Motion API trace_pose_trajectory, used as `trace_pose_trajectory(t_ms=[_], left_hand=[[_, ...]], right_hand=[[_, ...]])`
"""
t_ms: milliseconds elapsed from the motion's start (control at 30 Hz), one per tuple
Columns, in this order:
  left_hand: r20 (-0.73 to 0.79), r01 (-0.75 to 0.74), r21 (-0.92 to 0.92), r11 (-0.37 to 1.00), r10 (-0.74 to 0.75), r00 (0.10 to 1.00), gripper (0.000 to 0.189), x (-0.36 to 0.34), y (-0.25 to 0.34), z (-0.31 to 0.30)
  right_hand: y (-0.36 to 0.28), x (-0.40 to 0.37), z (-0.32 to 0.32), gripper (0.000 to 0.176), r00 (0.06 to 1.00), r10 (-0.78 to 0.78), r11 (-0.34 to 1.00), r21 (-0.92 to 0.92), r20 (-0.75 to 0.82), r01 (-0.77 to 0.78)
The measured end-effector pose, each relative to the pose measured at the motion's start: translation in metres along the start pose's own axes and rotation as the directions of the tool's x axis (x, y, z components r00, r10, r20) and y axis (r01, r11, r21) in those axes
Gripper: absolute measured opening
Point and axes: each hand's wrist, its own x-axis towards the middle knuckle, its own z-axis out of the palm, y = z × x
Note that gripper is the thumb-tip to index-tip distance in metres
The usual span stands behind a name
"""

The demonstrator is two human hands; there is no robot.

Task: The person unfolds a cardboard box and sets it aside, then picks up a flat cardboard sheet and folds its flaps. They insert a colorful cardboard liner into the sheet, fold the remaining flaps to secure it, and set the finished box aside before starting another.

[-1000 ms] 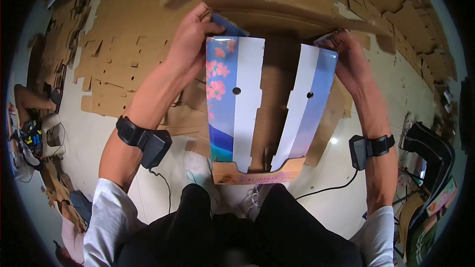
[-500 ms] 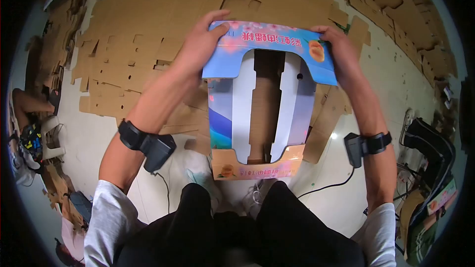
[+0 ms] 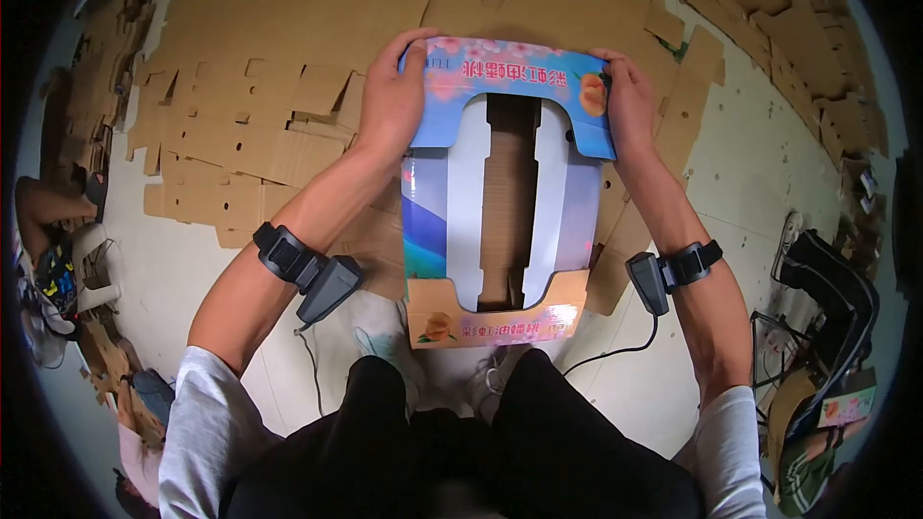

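Observation:
Between my hands is a printed cardboard fruit box (image 3: 510, 72), its far flap blue and pink with a peach picture and upside-down lettering. The near flap is orange with another peach. White inner side flaps leave a long gap, through which the brown inside shows. My left hand (image 3: 396, 86) grips the far left corner, thumb on the flap's face and fingers over the far edge. At the far right corner my right hand (image 3: 627, 96) is wrapped round the side of the blue flap. Some fingertips of both hands are hidden behind the cardboard.
Flattened brown cardboard sheets (image 3: 260, 125) cover the floor ahead, with more piled at the upper right. My shoes (image 3: 389, 336) are just below the box. A person's leg and a stool show at far left; a black chair (image 3: 832, 279) and another person at right.
The far blue flap has been drawn inward at its right side, my right hand moving left with it. My left hand has shifted slightly; the near orange flap now shows more of its face.

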Motion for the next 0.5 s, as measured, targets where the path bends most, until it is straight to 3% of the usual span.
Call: trace_pose_trajectory(t_ms=[67,167,267,367,500], left_hand=[[-0.016,-0.007,-0.030,1.000,0.006,1.000,0.032,0.000,-0.003,0.002],[-0.055,-0.178,0.163,0.970,0.190,0.980,0.028,0.003,-0.018,0.002],[-0.048,-0.473,0.396,0.787,0.532,0.845,0.024,0.000,-0.026,0.005],[-0.031,-0.448,0.464,0.764,0.520,0.854,0.023,0.001,-0.022,0.007],[-0.001,-0.420,0.446,0.791,0.469,0.883,0.025,0.001,-0.021,0.005]], right_hand=[[0.003,0.000,0.001,0.030,1.000,0.020,0.999,0.035,0.004,-0.021],[0.011,0.001,0.003,0.030,0.998,-0.056,0.998,-0.033,-0.032,0.055],[-0.005,-0.017,0.012,0.030,0.998,-0.045,0.988,-0.147,-0.054,0.036],[0.012,-0.009,0.013,0.028,0.960,-0.280,0.896,-0.367,-0.026,0.251],[0.000,-0.015,0.015,0.028,0.977,-0.211,0.915,-0.357,-0.030,0.186]])
